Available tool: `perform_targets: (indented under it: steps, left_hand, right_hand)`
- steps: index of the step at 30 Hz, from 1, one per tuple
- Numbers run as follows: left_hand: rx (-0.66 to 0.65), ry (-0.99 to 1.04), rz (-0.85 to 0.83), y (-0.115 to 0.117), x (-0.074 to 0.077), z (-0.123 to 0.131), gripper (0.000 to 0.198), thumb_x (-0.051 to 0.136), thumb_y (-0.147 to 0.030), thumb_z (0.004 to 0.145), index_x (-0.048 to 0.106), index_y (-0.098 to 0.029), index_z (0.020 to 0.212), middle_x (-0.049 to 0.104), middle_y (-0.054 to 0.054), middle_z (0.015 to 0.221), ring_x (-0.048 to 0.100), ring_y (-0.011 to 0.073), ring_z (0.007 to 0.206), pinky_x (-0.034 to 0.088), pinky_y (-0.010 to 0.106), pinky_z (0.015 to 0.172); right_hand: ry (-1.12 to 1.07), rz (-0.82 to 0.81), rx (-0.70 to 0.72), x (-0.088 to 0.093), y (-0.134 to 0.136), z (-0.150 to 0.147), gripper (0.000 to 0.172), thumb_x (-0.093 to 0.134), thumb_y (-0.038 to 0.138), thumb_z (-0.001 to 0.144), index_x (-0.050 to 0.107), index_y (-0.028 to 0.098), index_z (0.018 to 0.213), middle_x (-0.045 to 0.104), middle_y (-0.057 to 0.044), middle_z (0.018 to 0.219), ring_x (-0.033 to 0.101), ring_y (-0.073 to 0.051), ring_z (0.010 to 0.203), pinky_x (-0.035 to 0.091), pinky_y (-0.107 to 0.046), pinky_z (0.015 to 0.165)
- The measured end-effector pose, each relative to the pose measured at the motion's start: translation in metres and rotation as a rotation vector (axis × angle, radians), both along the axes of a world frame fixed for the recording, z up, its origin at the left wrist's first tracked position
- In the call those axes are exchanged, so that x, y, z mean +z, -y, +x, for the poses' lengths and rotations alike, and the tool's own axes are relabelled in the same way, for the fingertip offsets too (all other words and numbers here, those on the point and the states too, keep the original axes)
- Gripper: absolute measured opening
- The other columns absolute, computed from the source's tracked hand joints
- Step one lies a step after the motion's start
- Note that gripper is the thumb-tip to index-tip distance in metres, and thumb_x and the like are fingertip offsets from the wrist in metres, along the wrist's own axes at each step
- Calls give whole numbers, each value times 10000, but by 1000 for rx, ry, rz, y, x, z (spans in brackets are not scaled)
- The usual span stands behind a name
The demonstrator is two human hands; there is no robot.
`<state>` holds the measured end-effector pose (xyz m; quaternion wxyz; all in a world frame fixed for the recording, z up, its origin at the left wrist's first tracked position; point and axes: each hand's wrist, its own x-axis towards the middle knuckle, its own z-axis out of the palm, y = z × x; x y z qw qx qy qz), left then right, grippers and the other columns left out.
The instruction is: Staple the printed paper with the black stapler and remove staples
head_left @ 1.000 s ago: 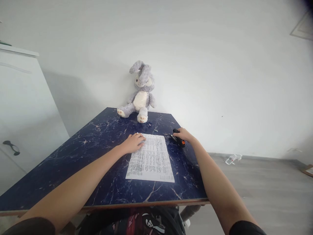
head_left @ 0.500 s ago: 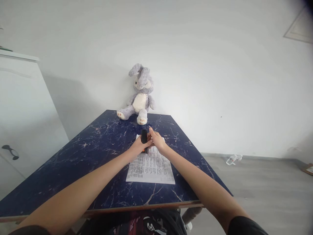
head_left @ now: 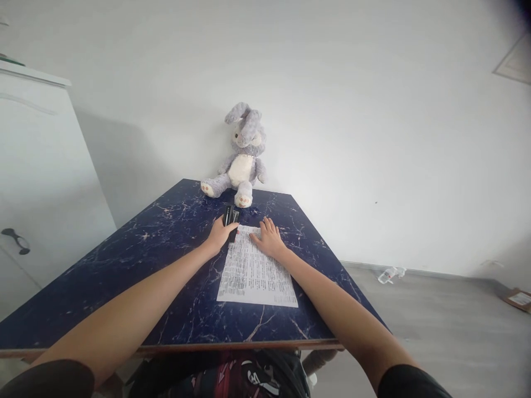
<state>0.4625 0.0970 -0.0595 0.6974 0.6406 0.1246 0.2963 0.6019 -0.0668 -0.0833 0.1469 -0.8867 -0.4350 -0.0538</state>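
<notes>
A printed sheet of paper point(head_left: 253, 276) lies on the dark blue marbled table point(head_left: 174, 243). My left hand point(head_left: 218, 233) is closed around a black stapler point(head_left: 231, 221), its two arms spread apart, at the paper's upper left corner. Flat on the upper right part of the paper rests my right hand point(head_left: 269, 237), fingers spread and holding nothing. Whether the sheet is a single page or several, I cannot tell.
A grey plush rabbit point(head_left: 243, 160) sits at the table's far end against the white wall. On the left stands a white cabinet point(head_left: 45, 166) with a dark handle. A clear plastic item point(head_left: 390, 275) and a brown box point(head_left: 518, 299) lie on the floor at right.
My hands were together over the paper's top edge. Now they are apart: the left has moved left with the stapler, and the right lies flat on the sheet.
</notes>
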Motion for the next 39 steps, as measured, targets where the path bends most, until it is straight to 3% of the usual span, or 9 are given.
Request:
perform_targets:
  steps: [5,15,20,24,27,30,33,36,39]
  left_hand:
    - [-114,9,18,10,-4,0,398,799,-413,769,599,-166,1008,633,25,807,701,203,667,567,270,446]
    - [-126,-7,63,10,-7,-1,378,792,-412,814,602,-176,1040,624,21,851,716,210,689,587,288,460]
    - [-76,12,7,12,-3,-5,415,822,-423,775,605,-176,1028,666,39,879,699,188,666,556,263,459]
    - [-21,56,-72,4,9,-4,387,822,-380,760,615,-168,1010,677,44,887,697,174,656,557,255,475]
    - [60,72,-185,-8,33,-1,300,790,-331,787,624,-143,953,673,51,829,692,173,626,556,259,475]
    - [69,34,-241,-17,66,-2,272,787,-325,807,642,-124,921,675,64,763,698,194,604,560,275,477]
    - [4,65,-173,-18,92,-13,306,798,-357,806,673,-118,951,703,86,792,719,222,637,563,282,476]
    - [-9,64,-124,-20,100,-29,331,803,-371,786,685,-121,968,729,103,843,726,231,657,554,277,466]
    - [27,64,-91,-33,98,-45,332,806,-354,758,685,-120,959,739,111,896,718,218,637,536,266,451]
  right_hand:
    - [-100,-120,-7,-1,1,22,963,224,763,992,167,75,1664,16,-143,1743,-19,-311,1617,42,-556,1278]
    - [-99,-168,-11,2,3,45,915,206,739,1011,175,101,1667,117,-148,1734,97,-291,1612,66,-539,1276]
    - [-96,-187,-47,7,35,51,869,218,698,1027,198,105,1662,138,-138,1732,105,-282,1612,73,-554,1278]
    - [-74,-200,-97,3,74,42,859,200,684,1031,201,104,1664,134,-137,1733,81,-296,1615,75,-559,1280]
    - [-50,-193,-124,-4,77,24,842,197,664,1037,205,100,1663,139,-149,1729,83,-303,1615,85,-593,1269]
    - [-54,-185,-106,-5,45,0,847,213,664,1031,225,92,1657,139,-158,1726,90,-319,1612,89,-633,1254]
    - [-74,-157,-40,-1,-10,-30,867,216,681,1019,230,93,1656,124,-152,1728,88,-337,1609,85,-659,1244]
    - [-94,-115,63,5,-73,-65,851,238,668,1011,247,110,1654,139,-135,1729,89,-336,1609,68,-679,1239]
    - [-131,-65,144,9,-128,-97,851,271,660,1000,237,120,1656,158,-134,1729,91,-343,1607,52,-702,1231]
